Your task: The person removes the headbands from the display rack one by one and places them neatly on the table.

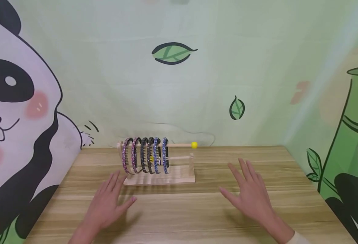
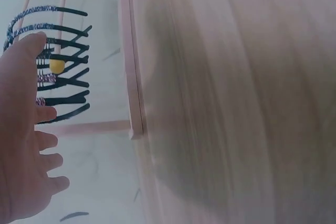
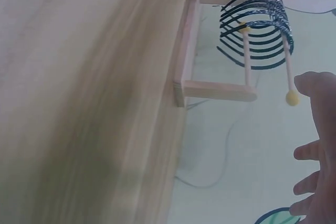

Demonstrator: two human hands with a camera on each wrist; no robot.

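Several glittery toothed headbands (image 1: 142,156), in pink, black and blue, hang in a row on a wooden rack (image 1: 160,179) at the back of the table. They fill the left and middle of its upper rod, which ends in a yellow ball (image 1: 194,145) on the right. My left hand (image 1: 107,201) is over the table just in front of the rack's left end, fingers spread and holding nothing. To the right of the rack, my right hand (image 1: 250,195) also has its fingers spread and is bare. Both wrist views show the rack sideways, with the headbands' dark ends (image 2: 73,82).
The wooden table (image 1: 179,217) stretches in front of the rack, with hand shadows on it. Behind stands a pale green backdrop (image 1: 121,67) printed with a panda (image 1: 11,84), leaves and bamboo. A thin cord (image 1: 194,131) runs along the backdrop behind the rack.
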